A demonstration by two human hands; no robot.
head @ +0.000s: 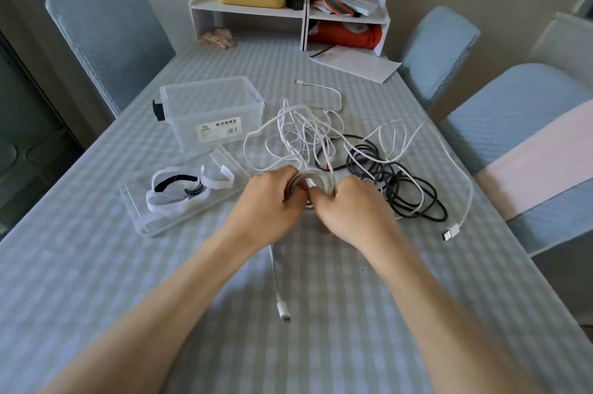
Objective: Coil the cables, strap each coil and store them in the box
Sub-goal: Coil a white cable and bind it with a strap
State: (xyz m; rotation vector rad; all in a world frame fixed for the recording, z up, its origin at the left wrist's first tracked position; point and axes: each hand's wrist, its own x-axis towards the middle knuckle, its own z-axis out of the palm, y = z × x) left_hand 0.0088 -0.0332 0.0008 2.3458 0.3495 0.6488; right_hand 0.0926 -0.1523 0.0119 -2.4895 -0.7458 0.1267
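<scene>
The table (96, 281), under a pale checked cloth, carries everything, and both hands meet above its middle. Beyond the grip and to its left stands the clear plastic box (208, 111), open-topped and with nothing visible inside; its clear lid (179, 198) lies flat just left of the grip, with white and black straps (179, 188) heaped on it. Directly beyond the grip a loose tangle of white cables (298, 133) spreads over the cloth, and to the right of the grip lies a tangle of black cable (398, 182), touching the white strands. A white USB plug (451, 232) rests on the cloth well right of the grip.

The left hand (272, 198) and right hand (349, 204) sit side by side, both grips clamped on a small white cable coil (313, 178) whose loops arc between the knuckles. A loose end of white cable hangs down from the grip toward the person, ending in a white connector (284, 310) lying on the table between the forearms.
</scene>
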